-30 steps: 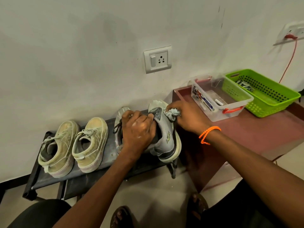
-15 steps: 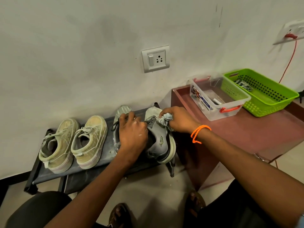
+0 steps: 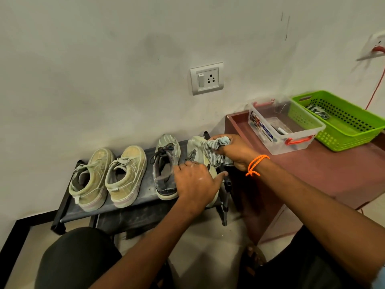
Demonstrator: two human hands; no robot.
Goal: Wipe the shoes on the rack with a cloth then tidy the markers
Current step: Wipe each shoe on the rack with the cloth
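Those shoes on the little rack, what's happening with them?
A person is cleaning them. The right hand holds a bunched striped cloth against the rightmost grey shoe, while the left hand steadies that shoe on the black rack. Its grey partner and two beige sneakers sit alongside. On the reddish table to the right, a clear box holds what looks like a marker, beside a green basket.
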